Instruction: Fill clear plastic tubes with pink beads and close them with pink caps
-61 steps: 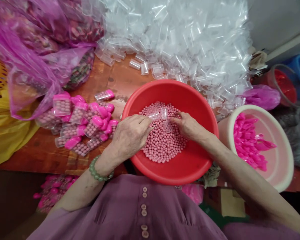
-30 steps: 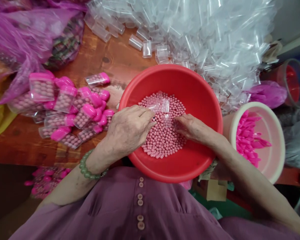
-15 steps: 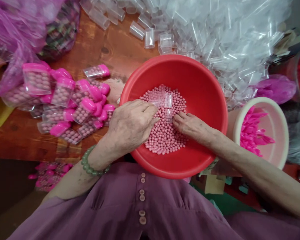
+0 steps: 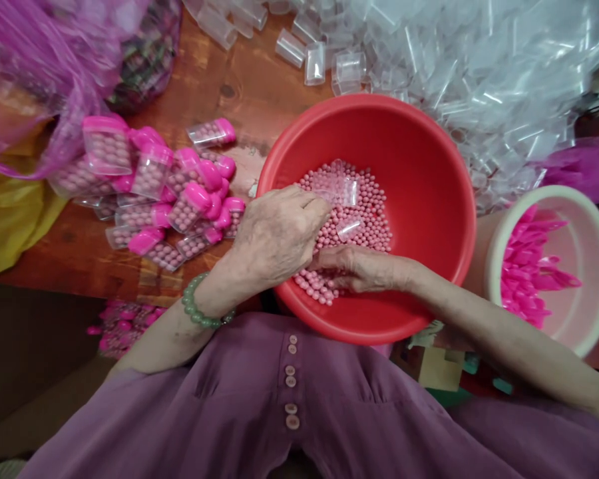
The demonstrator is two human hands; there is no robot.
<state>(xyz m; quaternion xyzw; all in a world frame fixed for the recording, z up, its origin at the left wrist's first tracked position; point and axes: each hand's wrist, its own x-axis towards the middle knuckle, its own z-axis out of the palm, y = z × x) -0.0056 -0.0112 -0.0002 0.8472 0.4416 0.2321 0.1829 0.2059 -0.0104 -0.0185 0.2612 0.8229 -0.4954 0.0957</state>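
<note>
Plainly, in the head view, bead-filled containers with pink caps lie finished at left, while far more clear containers lie unfilled beyond the red basin and loose lids sit in a white bucket. Inside the basin, left hand and right hand curl over pink beads; whether they grasp anything cannot be told.

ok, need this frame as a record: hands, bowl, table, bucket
left hand: over the left side of the beads; grip hidden
right hand: at the near beads, fingertips by the left hand; grip hidden
red bowl: pink beads, clear tubes on top
table, left of bowl: pile of bead-filled jars, pink lids
table, beyond bowl: tube heap
white bucket: pink pieces inside
</note>
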